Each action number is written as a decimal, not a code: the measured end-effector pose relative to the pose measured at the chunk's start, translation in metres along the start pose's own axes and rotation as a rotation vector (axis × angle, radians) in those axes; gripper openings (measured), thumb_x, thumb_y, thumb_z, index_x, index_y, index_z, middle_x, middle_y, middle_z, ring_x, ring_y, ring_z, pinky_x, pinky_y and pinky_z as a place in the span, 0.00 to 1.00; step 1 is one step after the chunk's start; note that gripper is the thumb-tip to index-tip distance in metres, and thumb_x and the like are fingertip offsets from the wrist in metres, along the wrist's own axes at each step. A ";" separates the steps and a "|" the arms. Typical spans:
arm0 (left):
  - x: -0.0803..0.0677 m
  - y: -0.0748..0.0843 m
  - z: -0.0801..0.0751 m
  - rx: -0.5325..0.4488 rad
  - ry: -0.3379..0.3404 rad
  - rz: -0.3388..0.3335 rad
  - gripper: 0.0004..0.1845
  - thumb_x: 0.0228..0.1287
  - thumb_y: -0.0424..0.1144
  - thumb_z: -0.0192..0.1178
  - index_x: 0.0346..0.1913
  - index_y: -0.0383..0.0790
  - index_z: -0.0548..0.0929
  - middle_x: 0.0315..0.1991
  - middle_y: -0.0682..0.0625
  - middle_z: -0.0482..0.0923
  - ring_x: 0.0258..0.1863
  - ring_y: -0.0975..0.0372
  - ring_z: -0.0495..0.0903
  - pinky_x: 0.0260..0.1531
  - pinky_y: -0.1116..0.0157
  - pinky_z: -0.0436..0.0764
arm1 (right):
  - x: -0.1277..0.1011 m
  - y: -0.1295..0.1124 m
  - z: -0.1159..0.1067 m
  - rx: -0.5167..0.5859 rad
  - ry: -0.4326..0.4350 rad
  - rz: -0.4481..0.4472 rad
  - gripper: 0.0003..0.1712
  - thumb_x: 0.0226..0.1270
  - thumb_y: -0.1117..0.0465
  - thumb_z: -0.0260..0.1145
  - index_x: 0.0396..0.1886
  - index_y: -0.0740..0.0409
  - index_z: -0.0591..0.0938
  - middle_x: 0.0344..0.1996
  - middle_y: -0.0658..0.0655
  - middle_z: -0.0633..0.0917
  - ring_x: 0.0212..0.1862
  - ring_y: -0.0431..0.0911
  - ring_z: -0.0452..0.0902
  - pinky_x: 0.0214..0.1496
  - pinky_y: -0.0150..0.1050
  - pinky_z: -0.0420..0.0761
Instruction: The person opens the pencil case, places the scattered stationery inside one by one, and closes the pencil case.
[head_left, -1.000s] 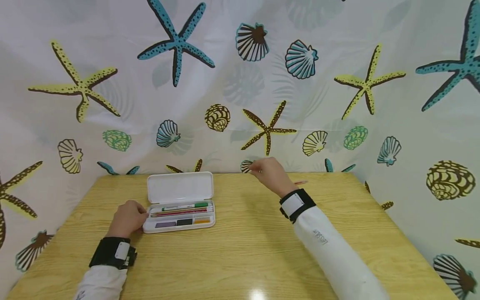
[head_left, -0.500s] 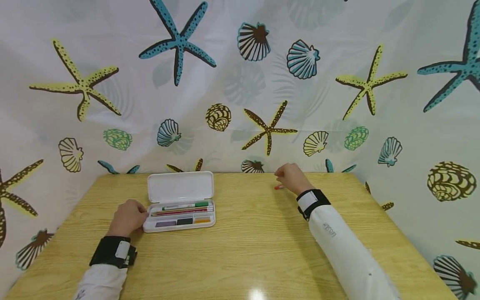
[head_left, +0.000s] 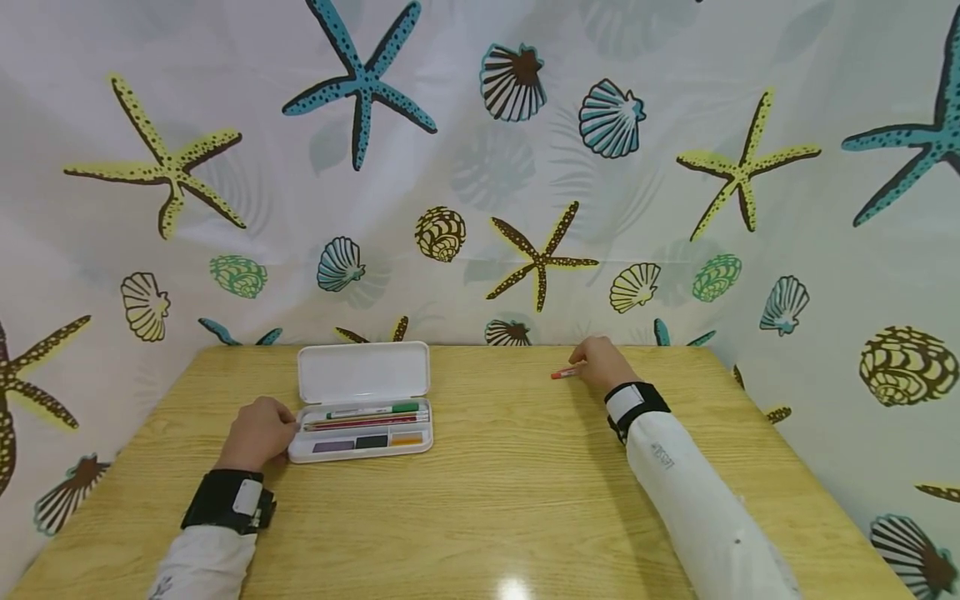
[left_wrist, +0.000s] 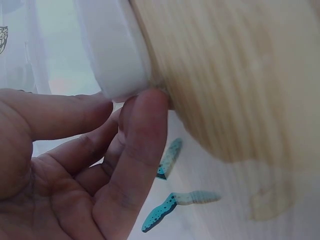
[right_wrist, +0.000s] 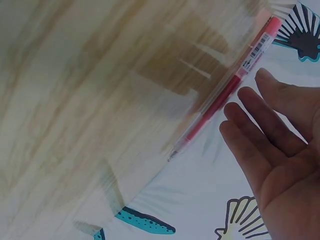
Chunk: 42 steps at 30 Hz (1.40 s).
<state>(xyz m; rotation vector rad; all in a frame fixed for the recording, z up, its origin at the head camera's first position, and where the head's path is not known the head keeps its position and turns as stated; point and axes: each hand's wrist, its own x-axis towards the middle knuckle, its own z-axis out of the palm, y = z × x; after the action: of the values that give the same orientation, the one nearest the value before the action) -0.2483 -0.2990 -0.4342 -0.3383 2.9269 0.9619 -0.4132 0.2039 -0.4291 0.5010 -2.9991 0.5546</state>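
Observation:
An opened white pencil case (head_left: 363, 372) stands left of centre on the table, its lid tilted up at the back. My left hand (head_left: 257, 433) is at its left end; in the left wrist view, thumb and fingertips pinch the corner of the white case (left_wrist: 117, 50). Toward the back right, my right hand (head_left: 603, 365) is over a red pen (head_left: 562, 373), partly hidden by it in the head view. From the right wrist, the whole clear-barrelled red pen (right_wrist: 220, 100) shows on the table, with the right hand's fingers (right_wrist: 245, 137) loosely extended just beside it, not round it.
Inside the case lie a green marker (head_left: 405, 408), several pencils (head_left: 367, 422) and purple, black and orange blocks (head_left: 333, 447). The wooden table (head_left: 465, 500) ends at the back against a white curtain (head_left: 465, 175) printed with starfish and shells.
My right hand has moved right and down from the table's back edge to the red pen, which shows more at its left end. My left hand stays at the case.

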 end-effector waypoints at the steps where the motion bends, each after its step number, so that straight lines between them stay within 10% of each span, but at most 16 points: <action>1: 0.000 0.000 0.000 0.002 0.000 0.001 0.14 0.72 0.32 0.59 0.46 0.18 0.82 0.33 0.36 0.82 0.22 0.57 0.81 0.22 0.64 0.78 | -0.001 0.000 0.000 -0.002 0.004 0.008 0.11 0.64 0.74 0.68 0.46 0.71 0.88 0.47 0.68 0.87 0.54 0.63 0.82 0.57 0.56 0.79; 26: 0.001 -0.001 0.000 -0.005 -0.003 0.019 0.14 0.71 0.31 0.59 0.46 0.18 0.82 0.32 0.36 0.82 0.21 0.57 0.80 0.22 0.64 0.78 | 0.000 0.019 0.008 -0.080 0.028 -0.019 0.06 0.59 0.74 0.73 0.29 0.61 0.91 0.31 0.58 0.89 0.38 0.53 0.84 0.46 0.52 0.83; 42: -0.001 -0.002 -0.001 -0.001 0.006 0.041 0.14 0.71 0.31 0.59 0.45 0.18 0.82 0.33 0.36 0.82 0.22 0.57 0.81 0.22 0.65 0.78 | -0.008 -0.002 0.010 -0.036 0.089 -0.011 0.05 0.65 0.72 0.72 0.36 0.61 0.92 0.37 0.58 0.89 0.43 0.53 0.83 0.51 0.51 0.82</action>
<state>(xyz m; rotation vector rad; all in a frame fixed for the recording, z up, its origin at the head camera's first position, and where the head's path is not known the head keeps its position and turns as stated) -0.2466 -0.3014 -0.4342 -0.2827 2.9502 0.9693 -0.4051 0.2008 -0.4380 0.4774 -2.9149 0.5078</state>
